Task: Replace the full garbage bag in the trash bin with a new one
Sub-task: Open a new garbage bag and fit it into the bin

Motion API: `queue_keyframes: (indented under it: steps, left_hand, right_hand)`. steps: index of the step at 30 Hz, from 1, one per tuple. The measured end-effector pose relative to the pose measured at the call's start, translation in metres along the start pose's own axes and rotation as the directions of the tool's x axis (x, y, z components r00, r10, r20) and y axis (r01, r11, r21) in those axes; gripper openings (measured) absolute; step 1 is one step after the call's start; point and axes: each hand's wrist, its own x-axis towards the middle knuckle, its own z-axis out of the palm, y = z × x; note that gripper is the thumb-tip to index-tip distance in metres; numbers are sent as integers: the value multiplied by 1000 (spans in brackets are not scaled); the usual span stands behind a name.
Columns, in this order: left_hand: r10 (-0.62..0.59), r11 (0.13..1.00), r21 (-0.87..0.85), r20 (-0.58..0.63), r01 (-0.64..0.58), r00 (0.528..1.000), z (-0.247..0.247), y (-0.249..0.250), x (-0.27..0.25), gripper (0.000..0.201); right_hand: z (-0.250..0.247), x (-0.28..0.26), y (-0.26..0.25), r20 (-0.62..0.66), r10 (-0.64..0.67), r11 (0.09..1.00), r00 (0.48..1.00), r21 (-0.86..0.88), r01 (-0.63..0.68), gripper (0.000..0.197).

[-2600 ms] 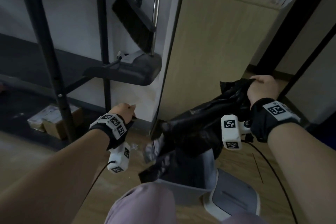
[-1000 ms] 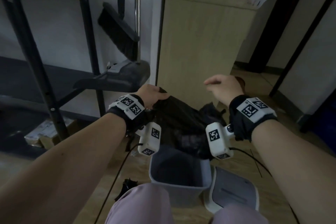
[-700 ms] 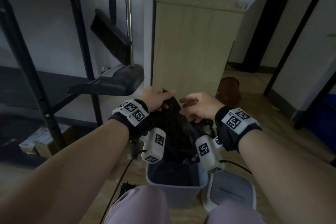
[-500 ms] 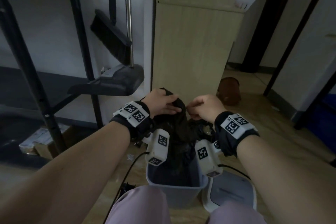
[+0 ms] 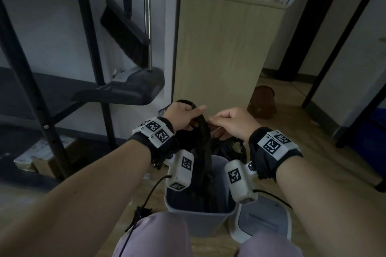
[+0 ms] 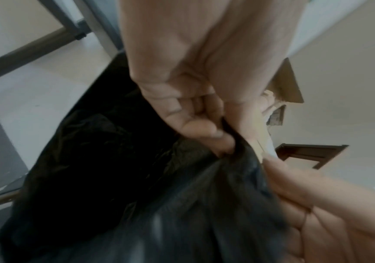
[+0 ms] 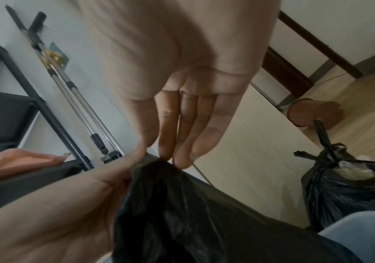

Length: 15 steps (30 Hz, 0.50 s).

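Head view: both hands hold a new black bag over the grey trash bin.

The left hand [image 5: 182, 115] grips the gathered top of the new bag [image 5: 201, 152] with curled fingers; the right hand [image 5: 234, 124] pinches its edge between thumb and fingertips [image 7: 171, 149]. The bag hangs down into the trash bin [image 5: 198, 218] — its lid [image 5: 263, 223] lies beside it on the floor. The tied full bag [image 7: 344, 186] sits just behind the bin, against the wooden cabinet [image 5: 221, 48].

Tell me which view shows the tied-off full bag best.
Right wrist view: the full bag sits on the floor beside the cabinet, knotted top plainly visible. The head view shows only a sliver of it behind the trash bin and between the wrists. The left wrist view doesn't show it.
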Motion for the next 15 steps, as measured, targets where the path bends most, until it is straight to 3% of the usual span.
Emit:
queue_keyframes:
  steps: [4, 12, 15]
  left_hand:
    - [-10, 996, -83, -8, 9, 1000, 1, -5, 5, 29]
    - [40, 993, 112, -22, -38, 999, 1, -8, 6, 45]
    - [29, 994, 108, -63, -22, 998, 5, -9, 5, 49]
  right_hand:
    - [1, 2, 4, 21, 35, 999, 999, -17, -35, 25]
    - [5, 5, 3, 80, 30, 999, 996, -36, -27, 31]
    - [10, 4, 4, 103, 31, 998, 994, -63, -25, 14]
